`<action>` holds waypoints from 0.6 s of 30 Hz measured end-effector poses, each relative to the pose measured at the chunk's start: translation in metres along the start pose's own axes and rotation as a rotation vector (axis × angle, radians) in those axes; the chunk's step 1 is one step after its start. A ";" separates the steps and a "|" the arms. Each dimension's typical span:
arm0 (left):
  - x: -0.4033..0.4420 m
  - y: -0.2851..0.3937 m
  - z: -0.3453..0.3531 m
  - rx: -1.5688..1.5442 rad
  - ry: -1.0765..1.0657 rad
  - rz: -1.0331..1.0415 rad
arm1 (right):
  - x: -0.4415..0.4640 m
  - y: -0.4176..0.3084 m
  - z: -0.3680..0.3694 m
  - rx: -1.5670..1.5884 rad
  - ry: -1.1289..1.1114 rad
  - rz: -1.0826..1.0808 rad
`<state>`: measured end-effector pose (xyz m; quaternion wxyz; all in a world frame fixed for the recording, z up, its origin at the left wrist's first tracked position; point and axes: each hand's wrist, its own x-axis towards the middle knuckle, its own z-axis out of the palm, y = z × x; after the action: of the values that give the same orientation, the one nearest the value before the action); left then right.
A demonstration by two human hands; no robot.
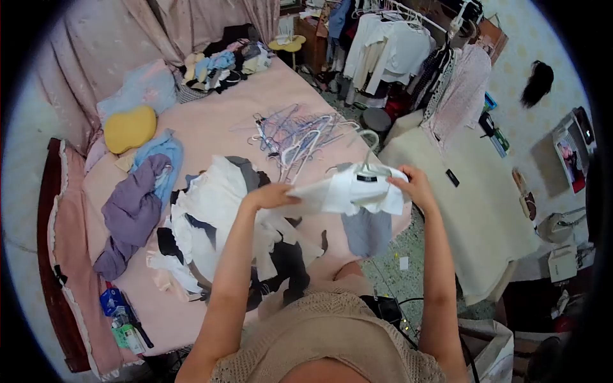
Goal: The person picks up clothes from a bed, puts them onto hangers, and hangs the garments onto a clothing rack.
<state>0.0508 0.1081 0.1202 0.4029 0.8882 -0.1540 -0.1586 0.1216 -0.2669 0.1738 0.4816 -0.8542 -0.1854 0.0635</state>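
Observation:
A white garment [348, 195] with a dark neck label is stretched between my two hands, above the bed's right edge. My left hand [273, 196] is closed on its left part. My right hand [412, 185] grips its right end, close to the collar. A pale hanger [369, 142] sticks up out of the collar, its hook upward. Below the white garment lies a grey piece of cloth [367, 233]. To the left of my left hand is a heap of white and dark clothes [211, 198], partly hidden by my left forearm.
Loose hangers [300, 137] lie tangled on the pink bed [255, 108]. Purple clothing [134, 204], a yellow cushion [129, 129] and another clothes pile [223, 64] are further left and back. A clothes rack [418, 16] stands behind, and a cream-covered surface [460, 210] is at right.

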 end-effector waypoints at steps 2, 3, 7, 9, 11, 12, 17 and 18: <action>0.006 0.025 0.022 -0.160 -0.335 -0.174 | -0.018 0.022 -0.020 -0.050 -0.024 0.071; 0.014 0.026 0.033 -0.174 -0.346 -0.168 | -0.025 0.025 -0.029 -0.091 -0.048 0.123; 0.053 0.029 0.068 -0.425 -0.510 -0.125 | -0.038 0.030 -0.070 -0.047 -0.026 0.273; 0.075 0.026 0.080 -0.544 -0.500 -0.120 | -0.031 0.038 -0.083 -0.055 -0.034 0.289; 0.090 0.020 0.090 -0.616 -0.490 -0.159 | -0.019 0.065 -0.089 -0.078 -0.044 0.323; 0.096 0.016 0.095 -0.669 -0.478 -0.197 | -0.012 0.081 -0.087 -0.082 -0.063 0.328; 0.136 -0.071 0.160 -0.513 -0.106 -0.347 | 0.036 0.208 -0.042 -0.068 -0.043 0.333; 0.142 -0.081 0.165 -0.453 -0.121 -0.513 | 0.046 0.221 -0.033 -0.097 -0.052 0.344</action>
<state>0.1236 -0.0082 -0.0675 0.5270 0.7750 0.0897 -0.3371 0.2304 -0.3796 0.0072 0.4169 -0.8936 -0.0518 0.1580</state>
